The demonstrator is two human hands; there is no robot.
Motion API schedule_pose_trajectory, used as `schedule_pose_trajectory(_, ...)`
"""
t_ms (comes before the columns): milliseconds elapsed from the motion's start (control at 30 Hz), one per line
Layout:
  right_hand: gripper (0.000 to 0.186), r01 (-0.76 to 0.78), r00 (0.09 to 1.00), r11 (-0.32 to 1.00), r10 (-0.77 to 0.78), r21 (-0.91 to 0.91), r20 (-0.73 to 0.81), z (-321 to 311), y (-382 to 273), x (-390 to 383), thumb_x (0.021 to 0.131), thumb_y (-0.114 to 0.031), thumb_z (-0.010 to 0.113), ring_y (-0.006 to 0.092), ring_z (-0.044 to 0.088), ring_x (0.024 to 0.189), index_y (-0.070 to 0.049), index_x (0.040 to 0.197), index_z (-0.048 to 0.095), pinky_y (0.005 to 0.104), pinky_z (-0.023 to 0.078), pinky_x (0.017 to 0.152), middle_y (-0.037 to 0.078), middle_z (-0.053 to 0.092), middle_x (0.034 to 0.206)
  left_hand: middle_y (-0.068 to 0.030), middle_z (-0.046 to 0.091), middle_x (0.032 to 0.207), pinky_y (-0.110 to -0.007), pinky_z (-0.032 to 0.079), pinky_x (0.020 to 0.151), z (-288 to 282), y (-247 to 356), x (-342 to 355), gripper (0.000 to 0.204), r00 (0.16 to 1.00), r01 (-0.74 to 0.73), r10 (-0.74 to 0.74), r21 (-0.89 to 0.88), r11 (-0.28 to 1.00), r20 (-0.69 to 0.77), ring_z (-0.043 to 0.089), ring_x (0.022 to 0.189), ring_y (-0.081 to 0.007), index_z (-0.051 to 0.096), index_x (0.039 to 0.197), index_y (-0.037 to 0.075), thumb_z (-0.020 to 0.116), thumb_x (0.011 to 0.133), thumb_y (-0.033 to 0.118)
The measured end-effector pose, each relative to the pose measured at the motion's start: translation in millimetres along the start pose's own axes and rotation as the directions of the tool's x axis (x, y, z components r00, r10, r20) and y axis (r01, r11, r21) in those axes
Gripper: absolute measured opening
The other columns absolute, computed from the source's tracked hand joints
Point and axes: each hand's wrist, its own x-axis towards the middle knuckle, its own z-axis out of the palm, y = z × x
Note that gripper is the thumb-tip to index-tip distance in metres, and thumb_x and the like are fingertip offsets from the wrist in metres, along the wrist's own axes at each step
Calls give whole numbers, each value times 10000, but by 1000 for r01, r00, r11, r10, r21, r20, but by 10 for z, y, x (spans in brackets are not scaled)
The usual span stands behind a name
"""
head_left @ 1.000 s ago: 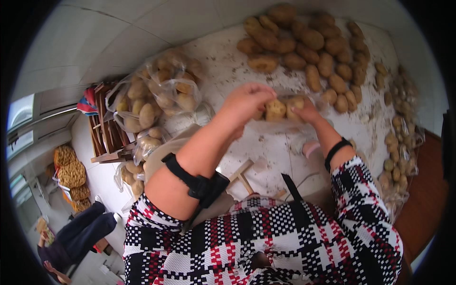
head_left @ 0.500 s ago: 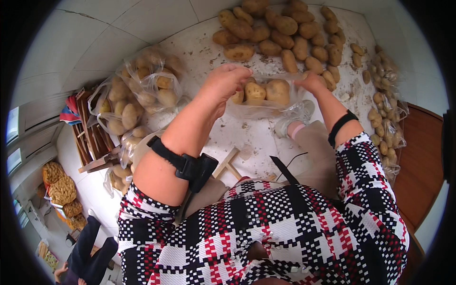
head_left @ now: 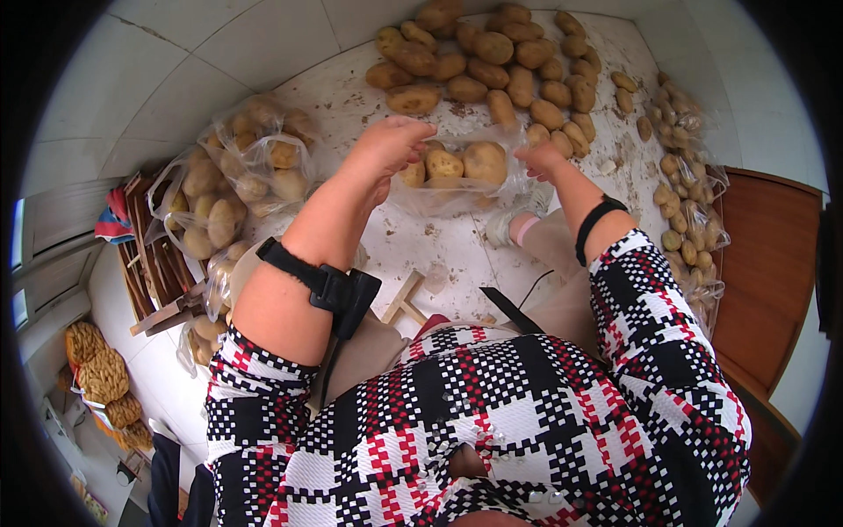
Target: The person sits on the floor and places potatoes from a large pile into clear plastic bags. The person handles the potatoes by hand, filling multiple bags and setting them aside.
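Observation:
A clear plastic bag (head_left: pixel 439 204) with several potatoes (head_left: pixel 484 163) in it lies on the dirt-specked white floor in front of me, its mouth spread wide. My left hand (head_left: pixel 392 149) is closed at the bag's left edge, fingers pinched on the thin film. At the opposite edge, my right hand (head_left: pixel 542 161) pinches the plastic with its fingertips. Just beyond the bag lies a large heap of loose potatoes (head_left: pixel 520 86), the closest of them beside my right hand.
Filled potato bags (head_left: pixel 211 204) stand at the left beside a wooden rack (head_left: pixel 162 255). More bagged potatoes (head_left: pixel 694 220) line the right side by a brown wooden panel (head_left: pixel 762 263). My shoe (head_left: pixel 502 227) is close behind the bag. Woven sacks (head_left: pixel 101 364) and another person's dark-trousered legs (head_left: pixel 171 479) show at lower left.
The whole view has swung, so the scene sits further left in the picture. Both hands keep their hold on the bag's edges. Less of the other person shows.

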Motion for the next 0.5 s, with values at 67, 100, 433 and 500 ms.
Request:
schedule_pose_trajectory(67, 369, -7, 1000, 992, 4, -127, -28, 135, 2, 52, 736, -349, 658, 190, 619, 591, 12, 803, 629, 327, 494, 528, 97, 641, 724, -44, 556, 886, -249, 368, 655, -6, -1, -5, 280, 1000, 1, -1, -1, 1000, 12, 481, 734, -125, 602, 969, 56, 591, 809, 286)
schedule_pose_trajectory(100, 380, 9, 1000, 982, -14, -190, -25, 185, 13, 92, 726, -345, 665, 192, 620, 580, 27, 802, 636, 321, 498, 521, 110, 647, 727, -44, 555, 888, -250, 369, 656, -5, 2, -3, 284, 1000, 1, -1, 2, 1000, 16, 481, 736, -125, 601, 972, 53, 590, 810, 286)
schedule_pose_trajectory(433, 132, 100, 994, 986, -94, -135, 51, 182, 77, 215, 760, -126, 582, 171, 580, 643, -1, 723, 606, 318, 481, 542, 79, 611, 732, -44, 556, 871, -250, 368, 652, -21, 28, 92, 262, 1000, 21, -21, -5, 1000, 11, 480, 723, -126, 608, 962, 57, 574, 816, 272)
schedule_pose_trajectory(500, 121, 210, 978, 975, -210, 77, -11, 84, 73, 107, 776, -126, 555, 168, 573, 689, -17, 748, 600, 313, 464, 606, 64, 604, 737, -44, 556, 863, -251, 367, 650, -29, 32, 123, 257, 1000, 30, -30, 4, 1000, 9, 479, 716, -126, 606, 962, 58, 576, 816, 267)
